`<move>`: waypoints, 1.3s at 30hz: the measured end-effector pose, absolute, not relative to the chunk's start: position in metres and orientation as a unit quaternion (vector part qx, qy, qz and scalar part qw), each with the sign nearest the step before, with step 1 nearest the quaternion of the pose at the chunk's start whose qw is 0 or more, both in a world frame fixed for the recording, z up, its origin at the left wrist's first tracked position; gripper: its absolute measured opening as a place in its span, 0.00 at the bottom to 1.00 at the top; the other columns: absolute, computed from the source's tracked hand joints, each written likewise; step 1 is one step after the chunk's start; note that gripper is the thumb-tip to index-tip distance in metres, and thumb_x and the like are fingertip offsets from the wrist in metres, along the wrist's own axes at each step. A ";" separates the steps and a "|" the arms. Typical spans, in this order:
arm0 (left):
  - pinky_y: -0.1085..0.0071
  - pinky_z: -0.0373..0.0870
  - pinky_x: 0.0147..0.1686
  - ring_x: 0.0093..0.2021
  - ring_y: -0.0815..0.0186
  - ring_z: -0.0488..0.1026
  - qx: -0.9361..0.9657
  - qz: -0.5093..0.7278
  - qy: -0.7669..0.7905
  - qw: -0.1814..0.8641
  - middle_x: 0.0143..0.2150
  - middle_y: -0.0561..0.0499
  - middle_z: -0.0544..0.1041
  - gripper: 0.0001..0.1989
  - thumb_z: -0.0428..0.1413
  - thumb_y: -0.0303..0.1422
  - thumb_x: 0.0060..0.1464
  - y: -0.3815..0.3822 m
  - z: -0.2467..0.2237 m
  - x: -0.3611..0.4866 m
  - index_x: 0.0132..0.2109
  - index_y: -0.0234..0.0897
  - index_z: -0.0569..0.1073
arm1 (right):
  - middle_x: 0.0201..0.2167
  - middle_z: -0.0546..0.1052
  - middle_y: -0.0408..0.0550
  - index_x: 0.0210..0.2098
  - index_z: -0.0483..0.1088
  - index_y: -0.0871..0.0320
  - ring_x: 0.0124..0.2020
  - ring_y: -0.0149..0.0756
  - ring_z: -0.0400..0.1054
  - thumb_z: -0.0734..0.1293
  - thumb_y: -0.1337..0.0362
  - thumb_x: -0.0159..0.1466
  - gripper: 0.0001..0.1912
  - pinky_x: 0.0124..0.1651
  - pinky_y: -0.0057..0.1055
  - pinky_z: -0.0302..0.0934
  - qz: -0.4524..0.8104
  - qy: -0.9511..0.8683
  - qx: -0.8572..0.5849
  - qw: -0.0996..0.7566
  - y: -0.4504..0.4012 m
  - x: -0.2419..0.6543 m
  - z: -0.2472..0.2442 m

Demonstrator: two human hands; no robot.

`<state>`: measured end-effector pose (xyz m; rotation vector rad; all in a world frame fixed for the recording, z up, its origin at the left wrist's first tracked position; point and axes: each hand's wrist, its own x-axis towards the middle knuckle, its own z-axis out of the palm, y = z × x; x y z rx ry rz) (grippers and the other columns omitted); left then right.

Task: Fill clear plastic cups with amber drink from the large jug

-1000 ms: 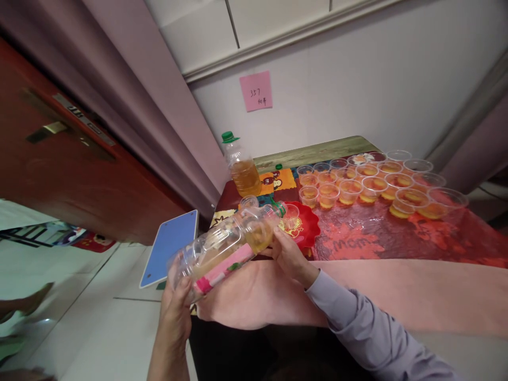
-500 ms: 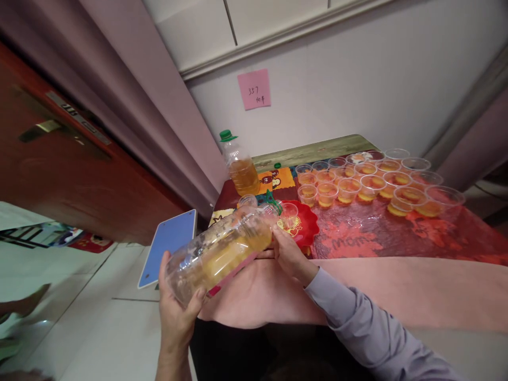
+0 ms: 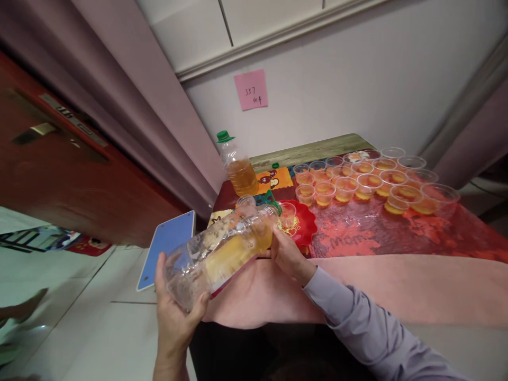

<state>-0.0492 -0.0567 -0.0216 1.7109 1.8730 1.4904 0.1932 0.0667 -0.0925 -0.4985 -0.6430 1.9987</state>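
A large clear plastic bottle [image 3: 222,254], part full of yellow liquid, lies tilted in my two hands with its neck toward the back right. My left hand [image 3: 177,312] is wrapped round its base. Near the neck, my right hand [image 3: 288,251] grips the underside; its lower fingers are hidden behind the bottle. The mouth sits over a red scalloped plate [image 3: 307,233] that bears a clear plastic cup [image 3: 288,211]. A green ring-shaped piece [image 3: 272,202] is at the bottle's neck. Whether liquid is flowing out, I cannot make out.
Several clear cups [image 3: 345,188] with yellow-orange liquid stand in rows at the right of the table. A second bottle [image 3: 241,172] with a green cap stands at the back left. A small green cap [image 3: 275,165] lies behind. A blue board [image 3: 166,243] is beside the table.
The bottle's base end has sunk slightly, with my left hand moving a little down and left. My right hand keeps its hold at the neck. The whole view has shifted slightly.
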 end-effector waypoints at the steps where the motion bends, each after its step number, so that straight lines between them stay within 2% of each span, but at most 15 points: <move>1: 0.31 0.59 0.70 0.73 0.35 0.63 0.580 0.503 0.634 0.099 0.75 0.36 0.62 0.65 0.73 0.50 0.43 -0.057 -0.021 -0.049 0.81 0.48 0.49 | 0.61 0.81 0.53 0.64 0.71 0.52 0.56 0.46 0.79 0.57 0.43 0.77 0.28 0.50 0.44 0.78 0.816 -0.262 -0.203 0.473 0.067 0.193 -0.092; 7: 0.32 0.59 0.70 0.74 0.36 0.62 0.581 0.505 0.629 0.110 0.76 0.36 0.61 0.64 0.73 0.49 0.45 -0.058 -0.020 -0.049 0.81 0.49 0.48 | 0.61 0.81 0.52 0.64 0.71 0.51 0.56 0.46 0.80 0.57 0.44 0.77 0.27 0.50 0.45 0.79 0.816 -0.257 -0.210 0.473 0.067 0.193 -0.092; 13: 0.36 0.64 0.69 0.72 0.37 0.65 0.574 0.507 0.631 0.122 0.76 0.36 0.60 0.64 0.73 0.49 0.45 -0.058 -0.021 -0.049 0.81 0.50 0.48 | 0.61 0.81 0.53 0.64 0.71 0.51 0.58 0.46 0.79 0.56 0.44 0.78 0.27 0.53 0.46 0.78 0.816 -0.268 -0.207 0.469 0.066 0.195 -0.090; 21: 0.35 0.61 0.71 0.73 0.36 0.63 0.567 0.519 0.624 0.143 0.76 0.35 0.61 0.64 0.74 0.49 0.44 -0.059 -0.026 -0.050 0.80 0.48 0.49 | 0.61 0.81 0.52 0.63 0.73 0.50 0.59 0.48 0.78 0.60 0.42 0.75 0.27 0.53 0.46 0.78 0.807 -0.269 -0.208 0.483 0.065 0.195 -0.087; 25: 0.35 0.61 0.70 0.73 0.36 0.64 0.565 0.517 0.628 0.137 0.75 0.36 0.62 0.64 0.75 0.48 0.42 -0.060 -0.025 -0.049 0.80 0.49 0.50 | 0.60 0.82 0.52 0.62 0.74 0.50 0.57 0.48 0.80 0.60 0.41 0.75 0.27 0.54 0.48 0.78 0.809 -0.271 -0.219 0.474 0.065 0.194 -0.086; 29: 0.36 0.65 0.69 0.72 0.35 0.66 0.566 0.520 0.626 0.130 0.75 0.36 0.63 0.66 0.76 0.47 0.40 -0.061 -0.024 -0.048 0.80 0.49 0.51 | 0.59 0.82 0.53 0.61 0.74 0.51 0.56 0.48 0.80 0.61 0.41 0.74 0.27 0.51 0.47 0.79 0.808 -0.272 -0.223 0.472 0.064 0.194 -0.086; 33: 0.36 0.62 0.70 0.72 0.35 0.65 0.556 0.522 0.630 0.150 0.76 0.35 0.61 0.65 0.75 0.49 0.42 -0.061 -0.025 -0.049 0.80 0.49 0.50 | 0.59 0.83 0.51 0.61 0.74 0.50 0.56 0.46 0.80 0.60 0.42 0.75 0.27 0.51 0.45 0.79 0.808 -0.272 -0.223 0.473 0.064 0.194 -0.086; 36: 0.35 0.61 0.70 0.74 0.35 0.63 0.558 0.518 0.633 0.140 0.75 0.35 0.62 0.65 0.75 0.49 0.42 -0.061 -0.024 -0.049 0.80 0.47 0.50 | 0.59 0.83 0.50 0.63 0.73 0.51 0.55 0.44 0.81 0.58 0.44 0.77 0.26 0.50 0.43 0.79 0.809 -0.270 -0.222 0.472 0.064 0.194 -0.085; 39: 0.36 0.64 0.69 0.72 0.35 0.64 0.565 0.513 0.634 0.125 0.74 0.36 0.64 0.65 0.75 0.49 0.40 -0.061 -0.022 -0.048 0.80 0.48 0.52 | 0.59 0.83 0.50 0.63 0.72 0.51 0.53 0.43 0.81 0.57 0.48 0.78 0.25 0.47 0.41 0.80 0.809 -0.263 -0.221 0.477 0.064 0.194 -0.084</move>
